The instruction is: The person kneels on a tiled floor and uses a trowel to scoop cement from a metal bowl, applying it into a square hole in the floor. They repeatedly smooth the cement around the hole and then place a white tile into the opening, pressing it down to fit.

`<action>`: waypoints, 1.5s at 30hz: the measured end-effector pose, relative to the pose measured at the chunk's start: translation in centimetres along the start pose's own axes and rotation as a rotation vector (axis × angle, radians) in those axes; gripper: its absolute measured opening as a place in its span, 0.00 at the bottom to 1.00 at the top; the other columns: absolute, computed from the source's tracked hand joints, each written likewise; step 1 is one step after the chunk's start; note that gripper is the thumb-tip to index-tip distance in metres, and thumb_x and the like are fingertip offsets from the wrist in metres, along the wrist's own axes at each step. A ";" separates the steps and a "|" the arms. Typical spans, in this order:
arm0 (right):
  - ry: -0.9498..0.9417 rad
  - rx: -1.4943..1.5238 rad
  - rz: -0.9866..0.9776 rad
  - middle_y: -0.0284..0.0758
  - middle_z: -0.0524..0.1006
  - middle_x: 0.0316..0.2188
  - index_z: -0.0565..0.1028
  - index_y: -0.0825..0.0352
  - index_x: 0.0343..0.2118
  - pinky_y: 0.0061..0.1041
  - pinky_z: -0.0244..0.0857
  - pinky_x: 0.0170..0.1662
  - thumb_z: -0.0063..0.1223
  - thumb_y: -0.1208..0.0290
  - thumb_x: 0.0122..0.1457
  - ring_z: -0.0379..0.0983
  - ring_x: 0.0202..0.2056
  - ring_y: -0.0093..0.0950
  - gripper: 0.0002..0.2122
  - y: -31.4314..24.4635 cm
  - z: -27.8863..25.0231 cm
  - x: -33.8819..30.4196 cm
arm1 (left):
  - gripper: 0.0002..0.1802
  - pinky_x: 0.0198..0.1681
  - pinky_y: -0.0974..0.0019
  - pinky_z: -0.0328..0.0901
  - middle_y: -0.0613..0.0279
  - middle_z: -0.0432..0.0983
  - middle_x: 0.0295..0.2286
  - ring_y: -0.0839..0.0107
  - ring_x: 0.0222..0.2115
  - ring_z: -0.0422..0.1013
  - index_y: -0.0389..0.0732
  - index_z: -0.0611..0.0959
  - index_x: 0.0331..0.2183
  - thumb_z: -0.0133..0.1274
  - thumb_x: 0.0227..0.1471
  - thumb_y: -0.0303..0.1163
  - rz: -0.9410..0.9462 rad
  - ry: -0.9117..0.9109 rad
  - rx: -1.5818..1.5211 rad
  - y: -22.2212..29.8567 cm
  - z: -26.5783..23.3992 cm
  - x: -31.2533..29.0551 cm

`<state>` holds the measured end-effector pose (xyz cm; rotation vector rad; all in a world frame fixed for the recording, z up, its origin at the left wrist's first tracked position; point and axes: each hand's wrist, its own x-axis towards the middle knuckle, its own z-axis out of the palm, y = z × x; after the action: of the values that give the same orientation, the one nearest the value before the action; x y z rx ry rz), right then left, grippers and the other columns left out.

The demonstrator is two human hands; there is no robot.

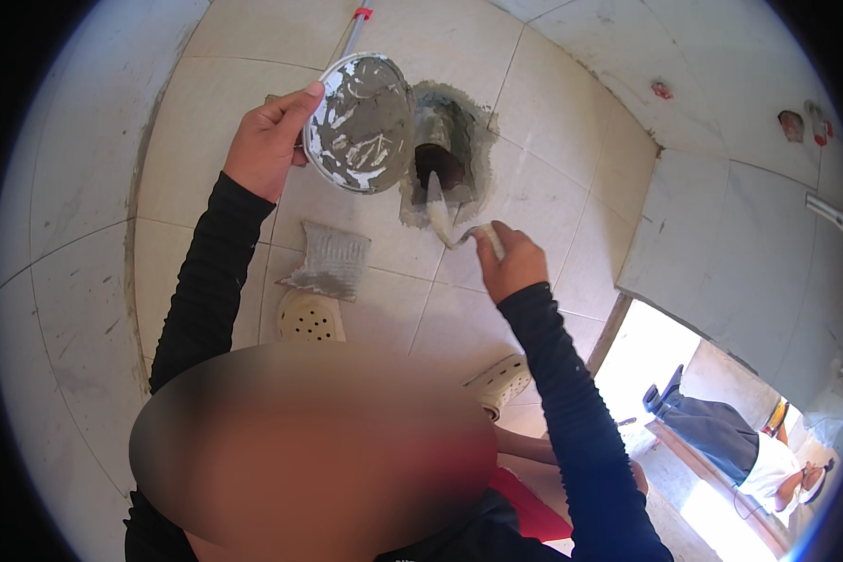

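Note:
My left hand (267,140) grips a round, shallow white lid (309,155) by its left edge, thumb on top. Wet grey mortar (365,117) is smeared across the lid, with white streaks showing through. Closed around the handle of a small pointed trowel (440,214) is my right hand (513,264). The trowel's blade reaches over the near side of a hole (440,161) in the tiled floor; whether its tip touches anything I cannot tell. Rough grey mortar (480,169) rings the hole, and the lid is held just left of it.
A broken tile piece (332,260) lies left of the hole, near a cream clog (307,317). Another clog (503,382) is on the right. A rod with a red band (362,13) lies beyond the lid. Through a doorway at lower right, another person (721,440) is visible.

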<state>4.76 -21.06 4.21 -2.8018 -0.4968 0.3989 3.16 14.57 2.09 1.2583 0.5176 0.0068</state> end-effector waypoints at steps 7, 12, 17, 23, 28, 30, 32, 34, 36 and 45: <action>0.000 0.064 0.182 0.54 0.76 0.39 0.73 0.75 0.53 0.44 0.74 0.40 0.54 0.64 0.65 0.78 0.36 0.53 0.20 -5.6 4.1 -2.7 | 0.23 0.24 0.74 0.68 0.68 0.79 0.29 0.83 0.24 0.73 0.35 0.85 0.45 0.59 0.63 0.47 0.038 0.048 -0.068 -0.1 0.5 -0.3; -0.026 0.112 0.176 0.55 0.74 0.40 0.69 0.78 0.52 0.43 0.75 0.38 0.51 0.66 0.67 0.78 0.36 0.53 0.19 -7.4 5.1 -3.8 | 0.23 0.26 0.74 0.71 0.67 0.79 0.30 0.81 0.25 0.74 0.34 0.84 0.46 0.59 0.63 0.46 0.020 0.044 -0.072 0.1 0.4 -0.5; -0.073 0.144 0.179 0.55 0.72 0.41 0.67 0.77 0.48 0.40 0.76 0.37 0.50 0.67 0.67 0.78 0.34 0.51 0.16 -8.2 5.4 -4.2 | 0.24 0.26 0.74 0.71 0.67 0.80 0.30 0.81 0.24 0.74 0.34 0.84 0.47 0.58 0.63 0.46 0.008 0.065 -0.073 0.0 0.4 -0.5; 0.000 0.277 0.136 0.57 0.77 0.34 0.74 0.79 0.49 0.44 0.72 0.40 0.53 0.67 0.65 0.77 0.36 0.55 0.18 -8.3 3.7 -5.9 | 0.22 0.26 0.75 0.71 0.68 0.80 0.29 0.83 0.24 0.74 0.35 0.85 0.46 0.58 0.64 0.46 0.030 0.055 -0.088 -0.4 0.0 -0.7; 0.037 0.380 0.065 0.56 0.78 0.35 0.74 0.79 0.51 0.43 0.72 0.42 0.53 0.67 0.66 0.77 0.37 0.55 0.18 -5.6 1.2 -7.7 | 0.21 0.28 0.76 0.71 0.68 0.80 0.30 0.83 0.25 0.74 0.36 0.86 0.44 0.58 0.64 0.46 0.038 0.100 -0.095 -0.3 -0.1 -1.0; 0.069 0.378 0.066 0.54 0.79 0.36 0.75 0.76 0.52 0.41 0.73 0.43 0.56 0.64 0.66 0.78 0.39 0.53 0.20 -3.2 0.4 -7.4 | 0.21 0.27 0.76 0.70 0.69 0.80 0.29 0.83 0.25 0.74 0.36 0.86 0.45 0.57 0.64 0.46 0.039 0.126 -0.118 -0.3 0.3 -1.2; 0.075 0.372 0.082 0.53 0.80 0.37 0.77 0.74 0.52 0.39 0.73 0.45 0.59 0.61 0.65 0.79 0.40 0.50 0.21 -0.3 -0.3 -6.3 | 0.21 0.27 0.76 0.69 0.69 0.80 0.30 0.83 0.25 0.74 0.36 0.85 0.45 0.57 0.64 0.46 0.032 0.135 -0.126 -0.4 0.5 -1.4; 0.076 0.256 0.020 0.49 0.81 0.38 0.78 0.71 0.51 0.37 0.74 0.45 0.62 0.59 0.62 0.80 0.40 0.47 0.22 2.6 -1.7 -4.8 | 0.21 0.27 0.75 0.69 0.69 0.81 0.30 0.82 0.26 0.74 0.37 0.85 0.45 0.57 0.64 0.47 0.038 0.104 -0.130 -0.5 0.3 -1.5; 0.121 -0.031 -0.110 0.44 0.80 0.38 0.78 0.67 0.53 0.36 0.75 0.43 0.63 0.58 0.61 0.80 0.38 0.44 0.21 5.1 -3.0 -3.0 | 0.21 0.28 0.74 0.71 0.68 0.81 0.31 0.81 0.27 0.75 0.37 0.85 0.44 0.57 0.64 0.47 0.034 0.036 -0.127 -0.5 -0.2 -1.3; -0.026 -0.323 -0.323 0.32 0.76 0.48 0.75 0.52 0.56 0.38 0.74 0.43 0.63 0.61 0.59 0.78 0.40 0.39 0.21 10.8 -4.6 4.8 | 0.20 0.33 0.71 0.75 0.67 0.83 0.34 0.79 0.31 0.78 0.39 0.84 0.43 0.56 0.65 0.48 -0.050 -0.011 -0.243 -1.3 -0.9 -0.6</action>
<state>13.72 -30.03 4.12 -2.9408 -1.0879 0.3074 1.89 14.83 0.98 1.0071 0.5224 0.0206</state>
